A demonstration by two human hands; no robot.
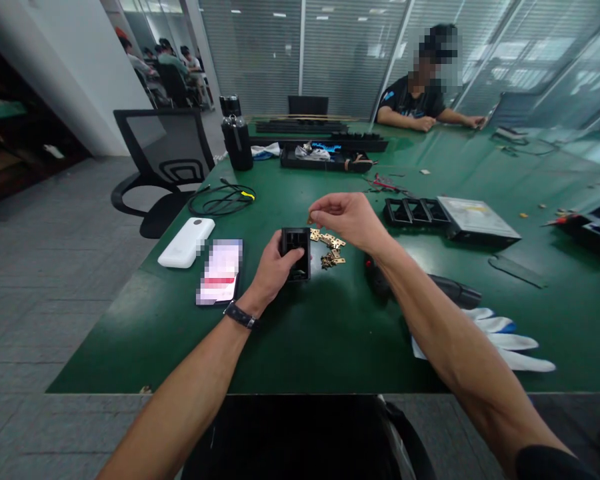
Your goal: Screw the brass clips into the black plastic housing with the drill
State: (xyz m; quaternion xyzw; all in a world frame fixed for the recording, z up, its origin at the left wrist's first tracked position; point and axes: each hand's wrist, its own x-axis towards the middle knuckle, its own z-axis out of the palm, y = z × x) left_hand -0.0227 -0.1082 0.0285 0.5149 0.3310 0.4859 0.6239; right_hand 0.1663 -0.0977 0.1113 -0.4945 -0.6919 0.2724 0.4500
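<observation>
My left hand [275,262] is closed round a small black open-fronted frame [297,270] with inner dividers, its thumb over the front. Just above the frame's top right corner is my right hand [344,215], thumb and fingers pinched on a small brass-coloured metal piece [310,217], mostly covered by the fingertips. Beside the frame lies a pile of brass-coloured plates [334,243] with holes. Small dark screws [329,261] are heaped at its near side. A black power tool [379,279] lies partly hidden beneath my right forearm.
White-and-blue gloves [517,342] lie at the right. On the left are a phone [221,270], a white power bank [187,243] and a coiled cable [223,198]. Further back stand a black bottle [237,143], a tray [320,160] and a three-bay black frame [414,211]. Another person [415,100] sits across the table.
</observation>
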